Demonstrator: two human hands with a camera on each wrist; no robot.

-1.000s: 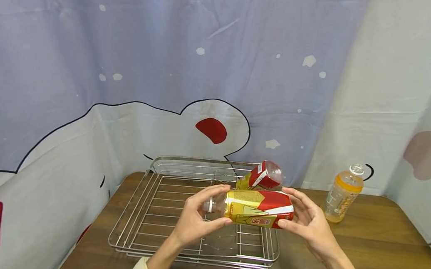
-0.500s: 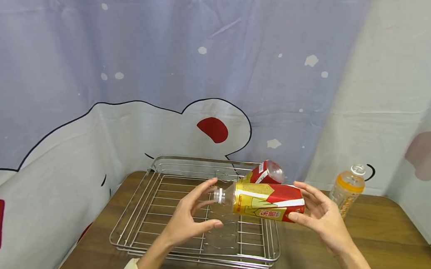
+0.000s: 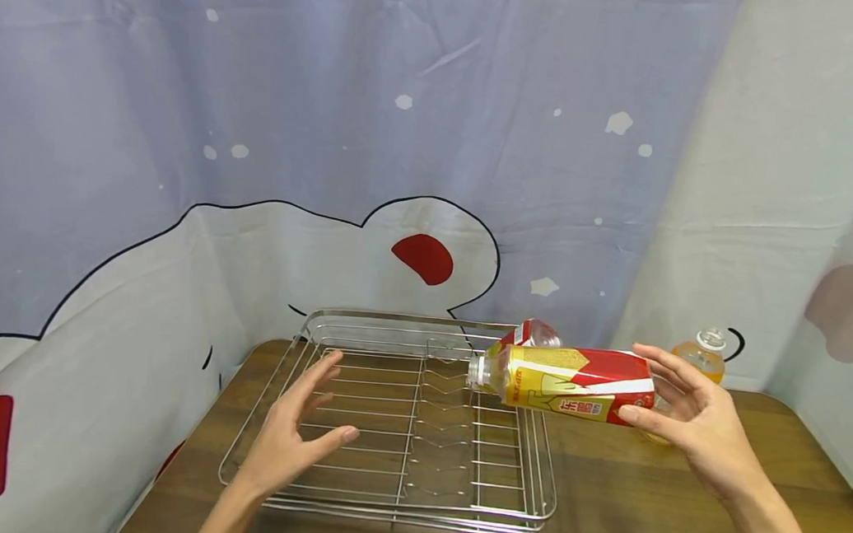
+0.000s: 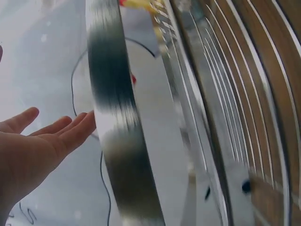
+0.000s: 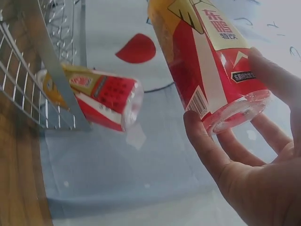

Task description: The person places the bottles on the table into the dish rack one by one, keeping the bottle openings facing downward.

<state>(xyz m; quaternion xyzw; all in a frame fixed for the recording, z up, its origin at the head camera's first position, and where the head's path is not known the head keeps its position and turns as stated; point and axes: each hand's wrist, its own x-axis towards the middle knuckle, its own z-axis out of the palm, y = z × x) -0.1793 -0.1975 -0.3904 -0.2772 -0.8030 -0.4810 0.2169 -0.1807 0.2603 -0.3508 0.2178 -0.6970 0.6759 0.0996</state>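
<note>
My right hand (image 3: 704, 435) grips a red and yellow plastic bottle (image 3: 578, 383) by its base, thumb on one side and fingers on the other. The bottle lies level, its uncapped-looking white neck pointing left over the right side of the wire rack (image 3: 380, 507). In the right wrist view the held bottle (image 5: 207, 61) shows its clear base at the fingertips. My left hand (image 3: 284, 434) is apart from it, fingers spread over the left part of the rack. The left wrist view shows that hand (image 4: 42, 146) beside a metal rim (image 4: 117, 108), holding nothing.
A second red and yellow bottle (image 5: 101, 96) leans at the rack's back right corner, base outward. Behind my right hand stands an orange-banded clear bottle (image 3: 708, 352), partly hidden. The wooden table (image 3: 775, 481) backs onto a printed curtain (image 3: 318, 110).
My left hand has let go of the bottle's neck end and moved left. My right hand has carried the bottle to the right and slightly up.
</note>
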